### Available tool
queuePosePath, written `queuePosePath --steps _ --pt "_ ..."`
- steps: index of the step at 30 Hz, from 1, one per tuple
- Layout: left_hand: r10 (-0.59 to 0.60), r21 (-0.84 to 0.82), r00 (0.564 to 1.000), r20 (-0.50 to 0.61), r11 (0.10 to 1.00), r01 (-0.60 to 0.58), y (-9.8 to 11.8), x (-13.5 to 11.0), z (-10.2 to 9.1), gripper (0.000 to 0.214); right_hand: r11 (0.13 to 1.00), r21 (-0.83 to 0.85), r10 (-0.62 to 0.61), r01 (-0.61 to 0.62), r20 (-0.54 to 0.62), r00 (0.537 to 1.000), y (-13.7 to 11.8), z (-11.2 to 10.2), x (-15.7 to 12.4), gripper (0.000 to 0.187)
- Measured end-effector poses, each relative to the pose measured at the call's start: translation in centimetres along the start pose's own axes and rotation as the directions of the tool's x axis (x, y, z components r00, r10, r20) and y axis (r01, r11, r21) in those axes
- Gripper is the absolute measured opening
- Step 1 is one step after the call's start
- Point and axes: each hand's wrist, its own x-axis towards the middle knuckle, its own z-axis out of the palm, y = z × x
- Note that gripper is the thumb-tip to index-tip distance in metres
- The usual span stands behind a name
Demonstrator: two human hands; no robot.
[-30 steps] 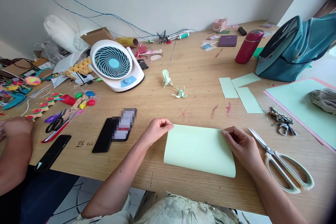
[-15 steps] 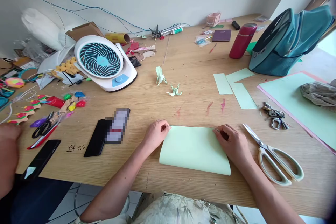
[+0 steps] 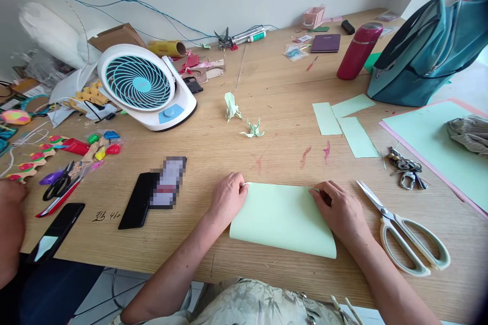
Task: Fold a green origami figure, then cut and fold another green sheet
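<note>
A pale green sheet of paper (image 3: pixel 284 218) lies bent over on itself in front of me, its near side a rounded, uncreased curve. My left hand (image 3: pixel 231 195) pinches the far left corner between thumb and fingers. At the far right corner, my right hand (image 3: pixel 337 208) pinches the paper the same way. White-handled scissors (image 3: pixel 400 231) rest just right of my right hand, blades pointing away from me. Beyond the sheet stand two small folded-paper figures, one upright (image 3: pixel 231 107) and one low and spread out (image 3: pixel 253 128).
Green paper strips (image 3: pixel 357 136), keys (image 3: pixel 406 167), a red flask (image 3: pixel 359 52) and a teal bag (image 3: pixel 423 61) are to the right. Leftward are phones (image 3: pixel 138 200), a white fan (image 3: pixel 147 86) and craft clutter. Another person's arm (image 3: pixel 11 228) rests at the left edge.
The view has shifted slightly. My left fingers have closed in a little at the paper's corner; both hands stay at the same corners, and the sheet's bend looks nearly the same.
</note>
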Motion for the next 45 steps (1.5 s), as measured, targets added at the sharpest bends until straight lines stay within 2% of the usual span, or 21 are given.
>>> queuePosePath --steps 5,13,17,19,21,23,26,28,31,34,39,40,43,45 --pt "-0.009 0.026 1.000 -0.013 1.000 0.009 0.4 -0.1 0.0 0.019 1.000 0.011 0.015 -0.015 0.001 1.000 -0.1 0.0 0.1 0.021" --pt "-0.014 0.036 0.999 -0.036 0.999 0.016 0.3 -0.4 0.3 0.020 0.991 0.044 0.125 -0.125 0.008 0.992 -0.3 0.1 0.0 0.018" --pt "-0.003 0.024 0.997 -0.082 1.000 0.005 0.2 -0.8 0.6 0.005 0.995 0.004 0.100 -0.100 -0.016 0.995 -0.3 0.1 -0.1 0.012" --pt "0.039 0.017 0.991 -0.126 0.999 -0.037 0.1 -0.8 0.7 0.013 0.998 -0.025 0.052 -0.052 -0.010 0.999 -0.3 0.0 -0.1 0.010" --pt "0.171 0.036 0.979 -0.111 0.985 -0.168 -0.1 -0.5 0.7 0.020 0.999 -0.038 0.000 0.001 0.011 1.000 -0.2 0.0 0.0 0.013" --pt "0.383 0.072 0.924 -0.018 0.922 -0.381 -0.4 0.0 0.5 0.029 0.998 -0.038 -0.052 0.053 0.025 0.998 -0.1 0.0 0.1 0.016" --pt "0.636 0.090 0.760 0.135 0.756 -0.648 -1.2 1.0 -0.1 0.039 0.996 -0.018 -0.087 0.088 0.042 0.995 0.0 -0.1 0.3 0.019" --pt "0.715 0.067 0.677 0.178 0.677 -0.733 -1.4 1.4 -0.7 0.041 0.997 -0.004 -0.081 0.081 0.049 0.996 0.2 -0.1 0.4 0.019" --pt "0.756 0.045 0.615 0.224 0.622 -0.782 -0.6 1.6 -1.5 0.038 0.999 0.005 -0.055 0.054 0.050 0.997 0.3 0.0 0.4 0.019" --pt "0.729 0.106 0.615 0.300 0.615 -0.781 1.6 1.1 -1.9 0.026 1.000 -0.001 -0.029 0.029 0.057 0.998 0.3 0.0 0.4 0.019" --pt "0.609 0.249 0.712 0.348 0.673 -0.697 5.5 0.3 -1.3 0.037 1.000 0.002 -0.028 0.028 0.056 0.998 0.2 -0.1 0.4 0.020" --pt "0.599 0.247 0.715 0.361 0.678 -0.693 6.0 0.2 -1.0 0.035 1.000 0.002 -0.028 0.027 0.051 0.998 0.2 -0.1 0.3 0.020" --pt "0.623 0.236 0.675 0.395 0.641 -0.730 7.1 -0.3 -0.1 0.030 1.000 0.001 -0.029 0.029 0.034 0.999 0.2 -0.2 0.3 0.019" --pt "0.606 0.283 0.714 0.351 0.658 -0.698 7.6 -0.8 0.4 0.038 0.999 0.008 -0.039 0.039 0.032 0.999 0.2 -0.2 0.3 0.019"
